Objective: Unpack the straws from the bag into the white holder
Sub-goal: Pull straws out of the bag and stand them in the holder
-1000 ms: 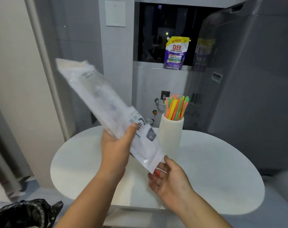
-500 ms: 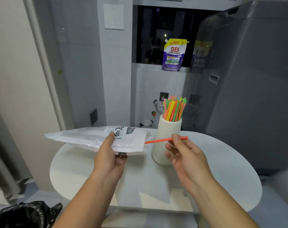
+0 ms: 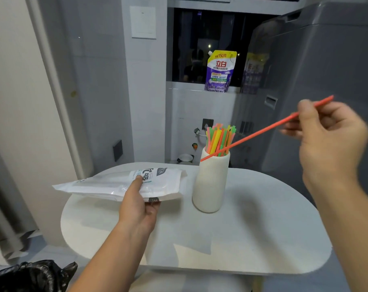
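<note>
My left hand [image 3: 140,204] grips the white straw bag [image 3: 124,184], held flat and low over the left part of the round white table [image 3: 252,239]. Just right of the bag stands the white holder [image 3: 210,184], with several orange, green, yellow and pink straws [image 3: 219,139] upright in it. My right hand [image 3: 328,140], raised high at the right, pinches a red straw [image 3: 261,130] near its upper end. That straw slants down to the left, and its lower tip crosses in front of the holder's rim.
A large grey appliance [image 3: 326,60] stands behind the table on the right. A purple detergent pouch [image 3: 219,70] sits on the window ledge. A black rubbish bag [image 3: 29,275] lies on the floor at lower left. A wall and door frame close off the left.
My right hand has risen up and to the right with the red straw, now tilted with its tip at the holder's rim. The bag was lowered from upright to flat earlier.
</note>
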Motion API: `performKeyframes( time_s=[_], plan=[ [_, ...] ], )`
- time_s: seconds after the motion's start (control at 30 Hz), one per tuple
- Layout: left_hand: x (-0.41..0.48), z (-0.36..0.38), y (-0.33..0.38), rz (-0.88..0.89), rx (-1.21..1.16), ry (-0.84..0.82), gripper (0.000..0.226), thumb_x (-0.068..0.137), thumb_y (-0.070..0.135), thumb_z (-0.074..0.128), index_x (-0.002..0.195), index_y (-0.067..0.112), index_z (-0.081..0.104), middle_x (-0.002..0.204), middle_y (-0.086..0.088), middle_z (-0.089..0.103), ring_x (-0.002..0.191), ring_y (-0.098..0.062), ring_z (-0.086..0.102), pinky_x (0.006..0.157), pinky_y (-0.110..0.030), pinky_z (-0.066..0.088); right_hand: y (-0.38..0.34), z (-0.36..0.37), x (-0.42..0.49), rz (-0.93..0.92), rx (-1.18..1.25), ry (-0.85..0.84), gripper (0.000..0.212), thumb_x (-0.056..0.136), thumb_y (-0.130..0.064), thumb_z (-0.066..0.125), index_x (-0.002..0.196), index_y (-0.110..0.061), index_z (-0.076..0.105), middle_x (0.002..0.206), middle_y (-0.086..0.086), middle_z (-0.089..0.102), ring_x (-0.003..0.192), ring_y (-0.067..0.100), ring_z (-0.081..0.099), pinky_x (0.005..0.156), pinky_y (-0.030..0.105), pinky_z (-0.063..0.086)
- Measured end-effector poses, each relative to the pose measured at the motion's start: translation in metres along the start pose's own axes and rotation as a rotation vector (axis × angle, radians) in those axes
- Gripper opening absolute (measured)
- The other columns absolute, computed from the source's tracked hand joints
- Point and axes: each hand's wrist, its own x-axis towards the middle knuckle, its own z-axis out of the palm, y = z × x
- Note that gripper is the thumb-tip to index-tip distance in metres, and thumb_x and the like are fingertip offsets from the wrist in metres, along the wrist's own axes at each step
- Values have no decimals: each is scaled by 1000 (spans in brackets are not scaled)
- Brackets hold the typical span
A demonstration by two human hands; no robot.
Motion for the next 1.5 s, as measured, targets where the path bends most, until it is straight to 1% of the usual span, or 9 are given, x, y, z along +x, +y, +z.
performKeyframes(
  time_s=[0.23,0.4,0.7,0.8,0.97,1.2,1.3,1.4,1.5],
  plan=[
    [1,-1,-10,-5,49,-36,38,97,14,68,134,12,63,122,-7,76,111,-25,73,94,-41,58,-19,8,20,-196,-114,-37,14,93,-27,68,80,-28,62,74,0,68,65,16,72,62,26,59],
    [3,-1,-12,-4,46,-28,40,96,13,68,135,13,63,122,-7,76,110,-25,73,85,-39,60,-24,13,25,-256,-163,-78,13,93,-29,69,82,-31,61,78,-1,68,69,17,73,63,23,58],
    [2,-1,-13,-3,70,-37,40,97,14,68,136,13,62,123,-8,75,111,-26,72,84,-40,59,-19,22,29,-247,-202,-139,11,92,-26,71,84,-24,64,76,0,70,67,18,73,62,27,59],
    [2,-1,-13,-2,69,-35,40,96,14,68,136,13,62,123,-7,75,112,-26,72,86,-41,59,-22,22,35,-267,-210,-130,12,92,-28,70,83,-26,63,77,-1,69,67,18,73,61,26,59],
    [3,-1,-14,6,63,-35,40,96,13,68,136,14,62,123,-7,75,111,-25,72,88,-41,59,-22,18,42,-271,-237,-117,17,92,-29,70,92,-12,65,77,-2,69,66,17,73,60,24,58],
    [3,0,-17,1,67,-27,40,96,13,68,136,14,62,123,-7,75,111,-25,72,80,-39,60,-17,19,44,-253,-217,-123,12,91,-27,71,86,-18,65,76,1,69,67,18,74,60,27,59],
    [3,0,-16,3,68,-26,41,96,12,68,136,14,62,123,-7,75,111,-26,72,80,-40,60,-16,21,44,-245,-208,-119,12,91,-27,71,82,-23,63,75,0,69,66,18,74,60,27,60],
    [4,-1,-16,9,69,-22,41,96,13,68,136,15,62,123,-6,75,111,-25,72,83,-40,60,-15,22,45,-234,-201,-120,12,91,-27,71,83,-22,63,74,0,68,65,17,74,59,27,60],
    [5,-2,-16,6,67,-19,41,96,13,69,136,15,62,123,-5,75,110,-24,73,79,-39,60,-11,23,48,-218,-208,-128,14,91,-25,71,89,-14,64,73,0,68,65,17,74,59,28,60]
  ],
)
